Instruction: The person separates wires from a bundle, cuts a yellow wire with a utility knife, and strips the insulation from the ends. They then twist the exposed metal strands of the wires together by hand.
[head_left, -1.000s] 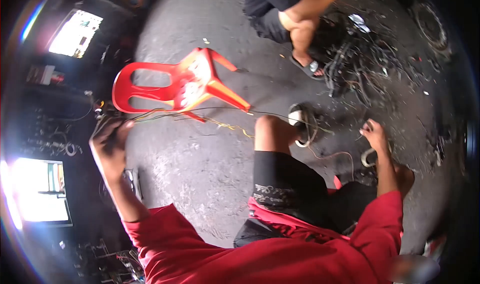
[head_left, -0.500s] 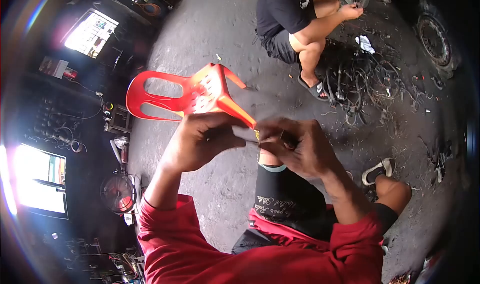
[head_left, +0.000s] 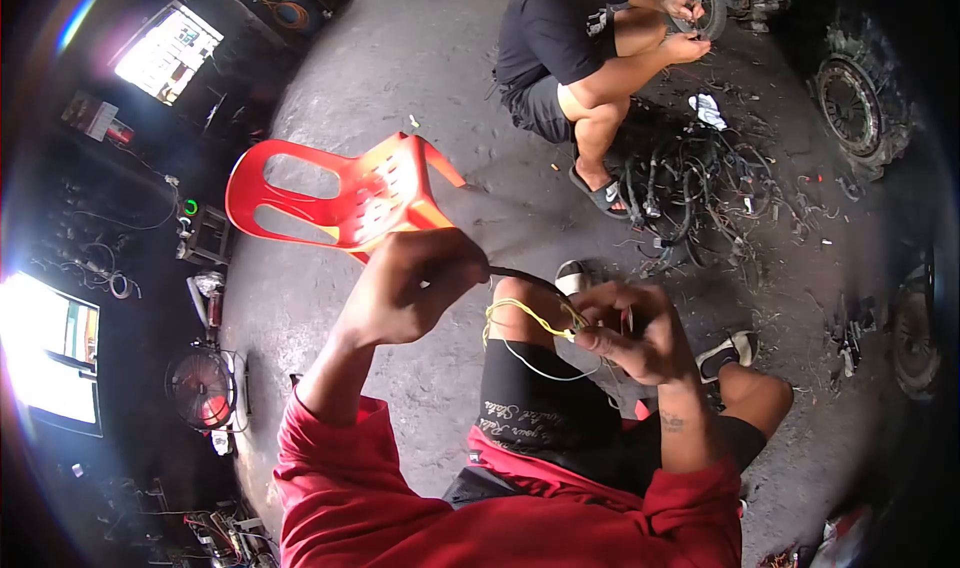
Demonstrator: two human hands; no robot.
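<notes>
From where I stood, a dark grey floor (head_left: 460, 88), matte, scuffed and littered with scraps, spread beneath everything. A person in a soft red shirt (head_left: 500, 528) and black shorts sat with knees bent. Ahead, another person (head_left: 550, 38), in black, sat low beside a tangled heap of dark, ropy cables (head_left: 690, 183). To the left was a glossy red plastic chair (head_left: 385, 188) with slotted openings. A round wheel (head_left: 850, 106) with a dark tyre stood at the far right.

The red-shirted person's left hand (head_left: 425, 288) and right hand (head_left: 635, 333) were raised, apart, in front of one bare knee. The left fingers were curled in close around one end of a dark cable (head_left: 532, 277); the right fingers pinched its other end together with some thinner wires.

The cable hung in the air between the hands, slim, smooth and gently arched, its long axis running left to right and sloping down toward the right hand. Bright yellow wires (head_left: 545, 324), thin and partly twisted, left the right fingertips pointing leftward and bent into a loose loop over the knee. Thinnest of all, a pale wire (head_left: 545, 373) sagged below in a shallow curve.
</notes>
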